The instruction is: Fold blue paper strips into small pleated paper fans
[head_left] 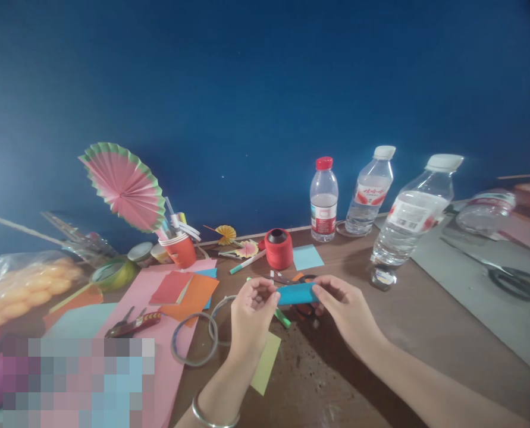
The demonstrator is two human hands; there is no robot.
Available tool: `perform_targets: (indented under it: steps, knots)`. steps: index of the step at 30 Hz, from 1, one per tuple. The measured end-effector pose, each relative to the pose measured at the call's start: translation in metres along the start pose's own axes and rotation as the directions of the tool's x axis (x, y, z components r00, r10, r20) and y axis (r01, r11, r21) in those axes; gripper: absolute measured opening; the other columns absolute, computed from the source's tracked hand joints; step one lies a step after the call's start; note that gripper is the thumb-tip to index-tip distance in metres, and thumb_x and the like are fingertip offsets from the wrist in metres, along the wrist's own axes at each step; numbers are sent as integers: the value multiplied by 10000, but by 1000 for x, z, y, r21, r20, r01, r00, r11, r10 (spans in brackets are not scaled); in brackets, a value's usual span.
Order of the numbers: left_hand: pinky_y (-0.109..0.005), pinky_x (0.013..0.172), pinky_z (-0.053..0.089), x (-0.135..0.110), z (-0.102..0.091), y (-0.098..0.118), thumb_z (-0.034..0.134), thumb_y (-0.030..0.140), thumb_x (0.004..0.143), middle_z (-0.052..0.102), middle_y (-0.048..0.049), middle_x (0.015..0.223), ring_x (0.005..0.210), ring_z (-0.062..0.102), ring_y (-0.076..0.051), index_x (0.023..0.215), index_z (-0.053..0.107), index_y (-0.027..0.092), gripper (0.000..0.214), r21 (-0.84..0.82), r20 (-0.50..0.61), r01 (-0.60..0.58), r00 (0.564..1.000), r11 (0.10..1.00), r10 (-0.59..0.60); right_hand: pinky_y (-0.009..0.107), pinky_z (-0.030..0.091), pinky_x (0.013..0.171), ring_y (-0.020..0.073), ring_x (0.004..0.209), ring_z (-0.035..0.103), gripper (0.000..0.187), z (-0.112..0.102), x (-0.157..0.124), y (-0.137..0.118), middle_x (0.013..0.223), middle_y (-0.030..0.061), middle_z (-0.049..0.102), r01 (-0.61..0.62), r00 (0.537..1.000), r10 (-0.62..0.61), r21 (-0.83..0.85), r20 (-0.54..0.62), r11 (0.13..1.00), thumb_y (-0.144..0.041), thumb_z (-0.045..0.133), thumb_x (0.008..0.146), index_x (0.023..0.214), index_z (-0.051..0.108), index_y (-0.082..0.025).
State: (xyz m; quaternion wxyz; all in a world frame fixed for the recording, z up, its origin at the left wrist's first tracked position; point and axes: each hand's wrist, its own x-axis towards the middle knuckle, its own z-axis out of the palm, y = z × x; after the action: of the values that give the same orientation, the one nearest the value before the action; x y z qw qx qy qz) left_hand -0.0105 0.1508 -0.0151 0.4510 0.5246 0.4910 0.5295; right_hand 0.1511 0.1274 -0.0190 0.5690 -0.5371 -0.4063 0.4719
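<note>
Between my two hands a strip of blue paper (297,293) is held up over the brown table. My left hand (253,309) pinches its left end between thumb and fingers. At the other end, my right hand (347,306) grips it the same way. Behind and below the paper lie scissors (307,312), partly hidden, and a green marker (282,318). A yellow-green paper piece (266,362) rests on the table beneath my left hand. Just beyond the hands stands a spool of red thread (279,249), with a light blue paper square (308,257) beside it.
Three water bottles (324,202) stand along the blue wall. To the left are a pink-and-green paper fan (124,187) in a red cup (182,252), rolls of tape (194,339), coloured paper (202,294) and pliers (133,325). Large scissors (510,282) lie on a grey mat (461,279) at right.
</note>
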Motion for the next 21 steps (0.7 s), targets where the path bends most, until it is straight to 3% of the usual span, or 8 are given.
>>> perform_targets:
  steps: [13, 21]
  knots:
    - [-182, 590, 443, 0, 0, -1, 637, 187, 667, 602, -6, 746, 666, 553, -96, 840, 559, 167, 191, -9, 23, 2, 1000, 1000, -2, 235, 431, 494, 107, 500, 495, 185, -1, 0, 2, 630, -7, 571, -1, 1000, 1, -19, 3, 1000, -332, 582, 712, 755, 581, -152]
    - [-170, 584, 424, 2, -2, -4, 651, 173, 661, 584, -2, 747, 662, 527, -81, 837, 558, 160, 199, -143, 63, 51, 997, 988, -42, 213, 429, 500, 92, 504, 500, 158, 0, -1, -1, 637, -18, 575, 0, 1000, 0, -10, -1, 1000, -306, 582, 720, 751, 585, -152]
